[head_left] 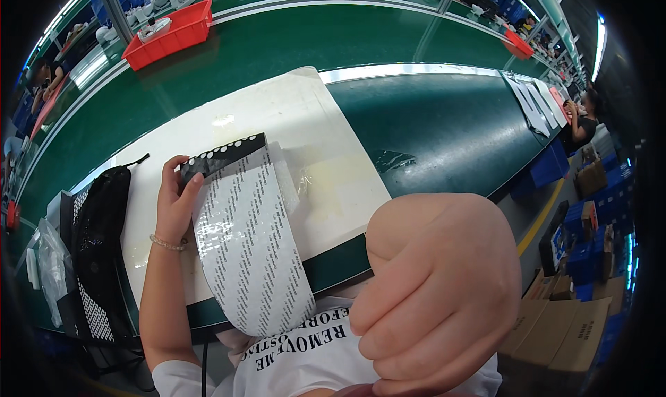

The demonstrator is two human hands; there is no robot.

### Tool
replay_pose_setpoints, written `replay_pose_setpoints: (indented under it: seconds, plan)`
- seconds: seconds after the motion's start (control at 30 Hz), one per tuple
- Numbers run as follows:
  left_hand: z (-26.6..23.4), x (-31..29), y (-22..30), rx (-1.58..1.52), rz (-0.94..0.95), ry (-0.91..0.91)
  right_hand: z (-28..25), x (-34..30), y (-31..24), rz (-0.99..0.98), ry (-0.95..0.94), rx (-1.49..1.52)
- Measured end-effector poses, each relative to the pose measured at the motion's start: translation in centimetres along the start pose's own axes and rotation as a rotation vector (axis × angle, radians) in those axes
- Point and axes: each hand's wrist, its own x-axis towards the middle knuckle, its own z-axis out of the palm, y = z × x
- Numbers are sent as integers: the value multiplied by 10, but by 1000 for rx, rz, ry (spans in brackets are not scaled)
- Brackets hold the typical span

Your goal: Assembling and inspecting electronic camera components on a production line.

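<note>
Scanning from the left edge, I see crumpled clear plastic bags beside a stack of black perforated mesh panels standing at the bench edge. Next comes my left hand, bead bracelet on the wrist, thumb and fingers pinching the top left corner of a long white protective film strip covered in rows of small black print. At that corner the film meets a narrow black strip with a row of white round dots, lying tilted on a white rectangular work mat. The film runs from there down over the near bench edge and curls toward my lap, over a white shirt with black lettering. The mat rests on a dark green workbench; a scrap of clear film lies on the green just right of the mat. Behind, a red plastic bin sits on the green conveyor belt. My right hand is very close to the camera, fingers curled in, fist-like; I cannot tell whether it holds anything. Far right: white sheets on the bench end, cardboard boxes on the floor, another person seated.
</note>
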Motion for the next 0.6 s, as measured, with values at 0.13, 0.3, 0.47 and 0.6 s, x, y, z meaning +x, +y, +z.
replay_pose_setpoints:
  seconds: [0.13,0.3,0.47,0.6]
  plan:
    - [-1,-1,0,-9,-13,2,0,0,2,-3,3,1]
    - [1,-1,1,-22,0,3,-1,0,0,1,3,10]
    - [-1,-1,-1,-28,-5,4,0,-1,0,23,-1,39]
    - [0,-1,0,-15,-2,0,-3,1,-1,30,-24,51]
